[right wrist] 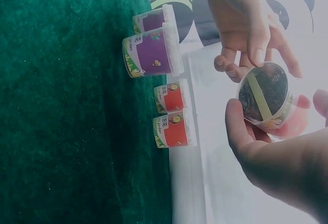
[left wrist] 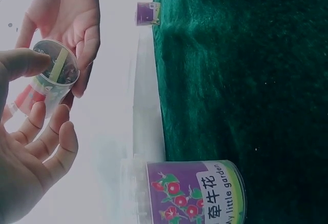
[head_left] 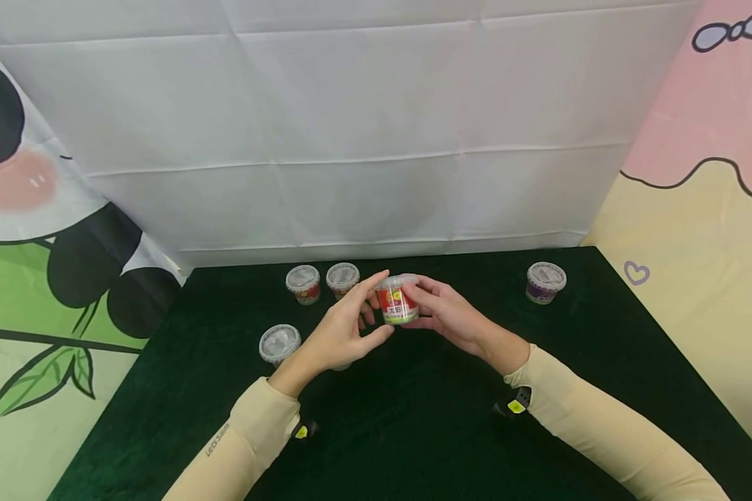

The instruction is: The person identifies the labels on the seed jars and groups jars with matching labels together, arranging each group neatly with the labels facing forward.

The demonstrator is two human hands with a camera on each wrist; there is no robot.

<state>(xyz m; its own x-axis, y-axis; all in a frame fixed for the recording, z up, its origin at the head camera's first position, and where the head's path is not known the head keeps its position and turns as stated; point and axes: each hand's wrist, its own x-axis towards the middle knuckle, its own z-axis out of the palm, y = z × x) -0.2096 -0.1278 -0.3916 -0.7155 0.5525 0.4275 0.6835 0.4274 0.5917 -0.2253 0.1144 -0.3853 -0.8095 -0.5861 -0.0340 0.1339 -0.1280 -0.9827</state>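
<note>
1. Green table (head_left: pixel 413 424) underneath!
2. And here's the red cup (head_left: pixel 396 303), pinched by right fingers (head_left: pixel 427 300), left fingers (head_left: pixel 363 288) spread close by.
3. Looks light, stiff, perhaps slippery; best held round its sides.

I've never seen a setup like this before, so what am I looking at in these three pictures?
There's no machine here, just a person's bare left hand and right hand. The wide picture is taken from the head, looking forward and down. The other two are taken from the left and right wrists, so the table looks turned on its side there. On the green cloth stand five lidded cups: two red-labelled cups at the back, and three purple-labelled cups, two at the left and one at the right. The right hand holds a third red cup in the air. The left hand is close around it, thumb by its base; whether it grips too, I can't tell.
</note>
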